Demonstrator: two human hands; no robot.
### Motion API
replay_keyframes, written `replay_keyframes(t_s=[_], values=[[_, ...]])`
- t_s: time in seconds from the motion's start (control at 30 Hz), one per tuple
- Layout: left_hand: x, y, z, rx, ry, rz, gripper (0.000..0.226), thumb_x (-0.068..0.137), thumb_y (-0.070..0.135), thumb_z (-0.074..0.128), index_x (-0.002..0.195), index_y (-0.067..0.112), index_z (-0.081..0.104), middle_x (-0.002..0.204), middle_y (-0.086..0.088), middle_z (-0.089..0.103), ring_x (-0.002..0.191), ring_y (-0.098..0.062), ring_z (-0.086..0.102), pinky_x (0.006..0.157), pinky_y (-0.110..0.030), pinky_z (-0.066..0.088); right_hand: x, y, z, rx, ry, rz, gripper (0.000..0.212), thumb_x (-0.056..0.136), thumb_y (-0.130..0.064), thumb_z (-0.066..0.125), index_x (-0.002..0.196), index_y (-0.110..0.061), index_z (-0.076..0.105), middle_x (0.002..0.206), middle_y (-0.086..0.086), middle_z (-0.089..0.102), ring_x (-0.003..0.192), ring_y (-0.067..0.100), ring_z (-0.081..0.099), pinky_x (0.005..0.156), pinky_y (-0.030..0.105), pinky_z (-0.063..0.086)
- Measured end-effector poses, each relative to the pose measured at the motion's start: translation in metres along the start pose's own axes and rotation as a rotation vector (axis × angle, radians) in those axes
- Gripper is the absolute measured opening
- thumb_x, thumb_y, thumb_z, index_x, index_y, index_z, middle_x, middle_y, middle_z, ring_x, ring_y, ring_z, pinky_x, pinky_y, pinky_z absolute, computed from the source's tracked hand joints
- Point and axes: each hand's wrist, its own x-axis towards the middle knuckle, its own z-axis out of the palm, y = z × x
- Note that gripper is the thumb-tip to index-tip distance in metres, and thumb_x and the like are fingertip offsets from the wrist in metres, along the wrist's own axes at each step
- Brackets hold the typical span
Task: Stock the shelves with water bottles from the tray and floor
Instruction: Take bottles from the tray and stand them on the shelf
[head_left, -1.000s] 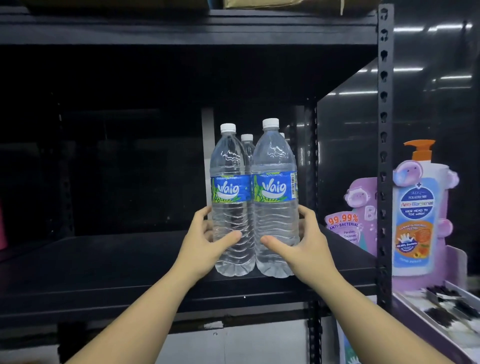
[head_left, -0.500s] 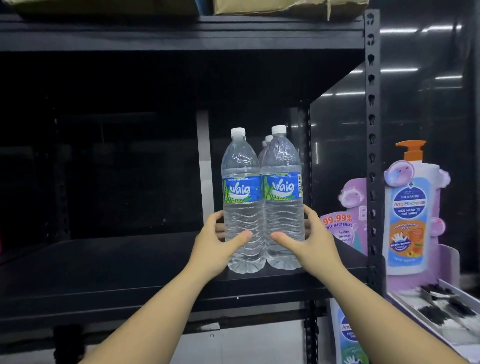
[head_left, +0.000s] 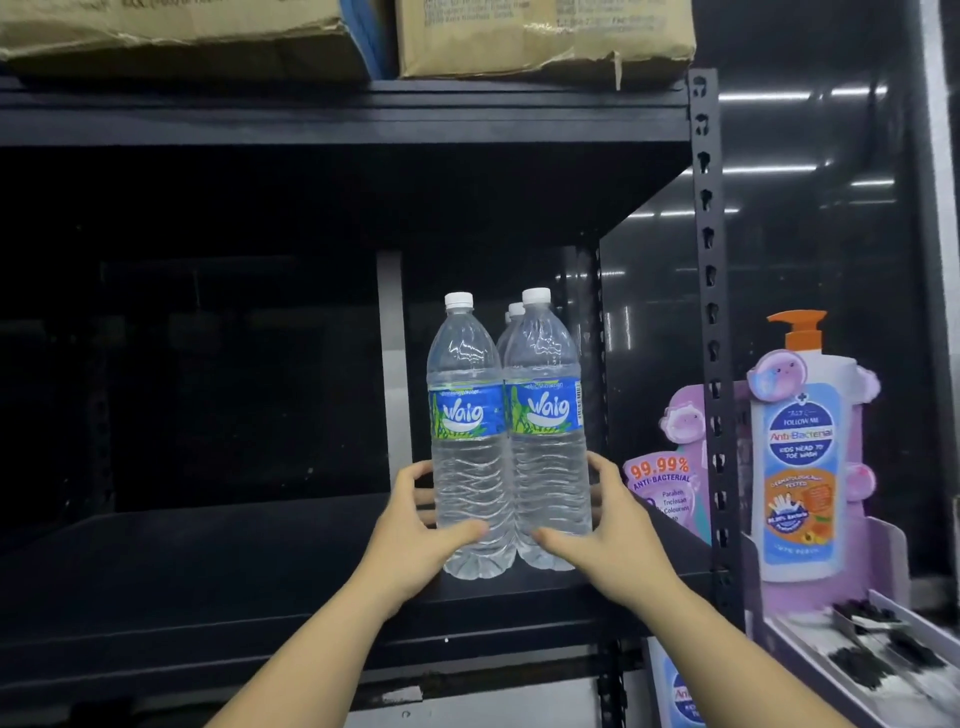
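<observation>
- Dark metal shelving is filling the view, and we are facing its black shelf (head_left: 208, 577), bare on its left side, at about chest height.
- We are holding two clear bottles side by side at the right end of that shelf, close to its front edge; we cannot tell whether their bases are resting on it.
- Our left hand (head_left: 415, 540) is wrapping the lower part of the left bottle (head_left: 467, 441), thumb across the front, fingers curling behind; the grip is closed around it.
- Our right hand (head_left: 608, 540) is wrapping the lower part of the right bottle (head_left: 545, 431) the same way, its grip closed too.
- Both bottles are standing upright, touching each other, blue labels facing us, white caps on.
- More white caps (head_left: 516, 310) are showing just behind them, further back on the shelf.
- Cardboard boxes (head_left: 545, 36) are sitting on the level above.
- Past the right upright (head_left: 709, 312), a soap display (head_left: 802, 467) with an orange pump is standing.
</observation>
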Motion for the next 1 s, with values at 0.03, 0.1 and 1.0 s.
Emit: replay_keyframes(t_s=[0.03, 0.1, 1.0], values=[[0.0, -0.001, 0.0, -0.003, 0.005, -0.001, 0.086, 0.07, 0.023, 0.096, 0.135, 0.041, 0.042, 0.12, 0.01, 0.067, 0.102, -0.005, 0.071, 0.083, -0.024, 0.056, 0.0, 0.0, -0.001, 0.009, -0.004, 0.004, 0.102, 0.058, -0.05, 0.093, 0.144, -0.049, 0.037, 0.119, -0.019, 0.067, 0.103, -0.001, 0.069, 0.092, 0.03, 0.057], [0.001, -0.003, 0.001, 0.001, 0.014, 0.002, 0.086, 0.07, 0.025, 0.096, 0.136, 0.04, 0.044, 0.12, 0.01, 0.068, 0.102, -0.005, 0.072, 0.086, -0.027, 0.058, 0.001, 0.001, -0.002, 0.018, -0.008, 0.007, 0.101, 0.061, -0.047, 0.093, 0.145, -0.049, 0.038, 0.115, -0.02, 0.069, 0.1, -0.003, 0.069, 0.09, 0.028, 0.057], [-0.008, 0.009, 0.007, 0.186, -0.005, 0.035, 0.071, 0.083, 0.041, 0.087, 0.131, 0.069, 0.043, 0.119, 0.019, 0.069, 0.101, -0.002, 0.072, 0.084, -0.018, 0.056, 0.005, 0.008, 0.001, -0.059, -0.064, 0.03, 0.1, 0.075, -0.053, 0.078, 0.155, -0.049, 0.018, 0.128, -0.013, 0.068, 0.113, 0.014, 0.067, 0.097, 0.045, 0.057]])
